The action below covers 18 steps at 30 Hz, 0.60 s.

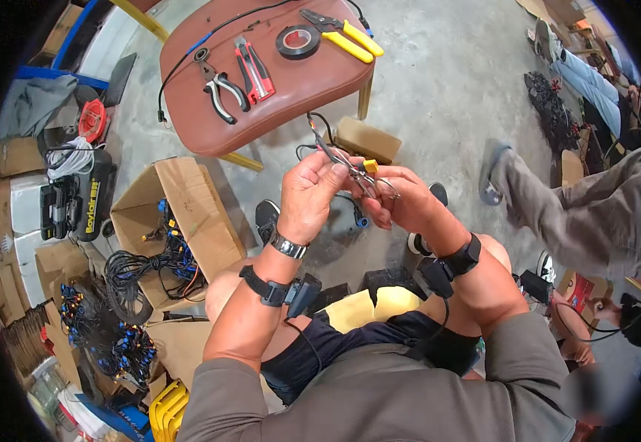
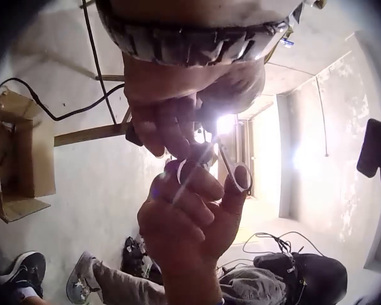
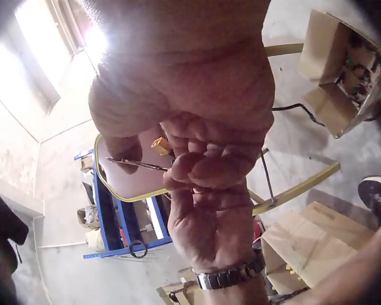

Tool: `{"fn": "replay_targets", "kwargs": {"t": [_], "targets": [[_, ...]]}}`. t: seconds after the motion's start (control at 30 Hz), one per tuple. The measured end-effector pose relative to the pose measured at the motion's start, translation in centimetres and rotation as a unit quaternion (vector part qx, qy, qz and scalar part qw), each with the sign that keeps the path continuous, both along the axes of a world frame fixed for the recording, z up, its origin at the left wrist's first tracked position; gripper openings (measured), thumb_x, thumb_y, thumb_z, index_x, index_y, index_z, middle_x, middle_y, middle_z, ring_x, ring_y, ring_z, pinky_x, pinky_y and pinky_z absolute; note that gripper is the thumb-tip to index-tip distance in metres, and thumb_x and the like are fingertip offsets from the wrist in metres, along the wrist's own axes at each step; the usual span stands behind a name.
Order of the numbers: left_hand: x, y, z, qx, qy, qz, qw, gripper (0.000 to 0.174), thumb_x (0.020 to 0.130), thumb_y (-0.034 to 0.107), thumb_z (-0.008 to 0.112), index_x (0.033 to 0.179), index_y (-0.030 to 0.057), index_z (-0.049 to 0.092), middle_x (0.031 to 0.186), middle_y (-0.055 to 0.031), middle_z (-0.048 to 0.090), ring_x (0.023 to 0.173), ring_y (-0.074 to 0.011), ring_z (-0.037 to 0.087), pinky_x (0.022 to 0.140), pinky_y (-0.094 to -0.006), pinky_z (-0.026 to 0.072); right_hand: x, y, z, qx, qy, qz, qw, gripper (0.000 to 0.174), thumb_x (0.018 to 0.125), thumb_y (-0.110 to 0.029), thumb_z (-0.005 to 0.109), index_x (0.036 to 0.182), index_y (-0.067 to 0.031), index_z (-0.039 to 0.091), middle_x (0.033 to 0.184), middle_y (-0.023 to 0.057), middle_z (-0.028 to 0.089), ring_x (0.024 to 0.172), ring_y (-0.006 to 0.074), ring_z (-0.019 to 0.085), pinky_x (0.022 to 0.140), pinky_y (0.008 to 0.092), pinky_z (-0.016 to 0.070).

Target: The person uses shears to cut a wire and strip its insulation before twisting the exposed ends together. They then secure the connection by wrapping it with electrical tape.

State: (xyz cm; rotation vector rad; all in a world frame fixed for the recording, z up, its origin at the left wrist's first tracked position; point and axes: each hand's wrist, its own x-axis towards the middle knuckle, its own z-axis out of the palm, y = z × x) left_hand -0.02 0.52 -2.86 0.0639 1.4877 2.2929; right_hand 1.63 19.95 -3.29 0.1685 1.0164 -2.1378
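My left hand point(image 1: 307, 195) pinches a dark cable point(image 1: 323, 144) between thumb and fingers, in front of the chair seat. A yellow connector point(image 1: 370, 166) sits between the two hands. My right hand point(image 1: 410, 205) grips a small pair of metal scissors point(image 1: 390, 186). In the left wrist view, one ring of the scissors point(image 2: 243, 179) loops round the thumb. The right wrist view shows the scissors' metal point(image 3: 136, 164) beside the yellow connector point(image 3: 160, 146). The fingers of both hands are close together and hide the blades and part of the cable.
The brown chair point(image 1: 210, 118) bears pliers point(image 1: 221, 88), a red cutter knife point(image 1: 254, 70), black tape point(image 1: 298, 42) and yellow-handled wire strippers point(image 1: 342, 35). At left stands a cardboard box point(image 1: 202, 210) of cables, near a cable heap point(image 1: 107, 331). Another person's legs point(image 1: 578, 206) are at right.
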Motion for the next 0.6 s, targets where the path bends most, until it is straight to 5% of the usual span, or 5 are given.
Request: {"fn": "replay_targets", "kwargs": {"t": [0.2,0.3,0.6], "targets": [[0.1,0.3,0.3,-0.043,0.016,0.023,0.999,0.028,0.101,0.021,0.053,0.116,-0.0023,0.060,0.109,-0.0104,0.068,0.086,-0.0129,0.062,0.080,-0.0286,0.0508,-0.3,0.1,-0.1,0.004,0.003,-0.010,1.000,0.032,0.087,-0.025,0.059,0.106,0.0006,0.066,0.068,-0.0003,0.058,0.049,0.0077,0.049,0.045,0.0238,0.0403],[0.1,0.6,-0.2,-0.062,0.030,0.038,0.997,0.025,0.102,0.015,0.051,0.114,-0.0033,0.062,0.099,-0.0067,0.069,0.086,-0.0110,0.062,0.079,-0.0273,0.0507,-0.6,0.0,0.0,0.009,-0.005,-0.015,1.000,0.032,0.087,-0.022,0.059,0.108,0.0013,0.066,0.068,-0.0008,0.058,0.050,0.0062,0.048,0.045,0.0226,0.0391],[-0.5,0.7,-0.7,-0.261,0.085,0.037,0.961,0.022,0.101,0.010,0.049,0.113,-0.0021,0.063,0.097,-0.0033,0.068,0.089,-0.0087,0.060,0.083,-0.0253,0.0479,-1.2,0.3,0.8,0.034,-0.032,-0.012,0.999,0.028,0.090,-0.023,0.057,0.102,0.0002,0.067,0.063,-0.0025,0.053,0.047,0.0046,0.041,0.041,0.0217,0.0326]]}}
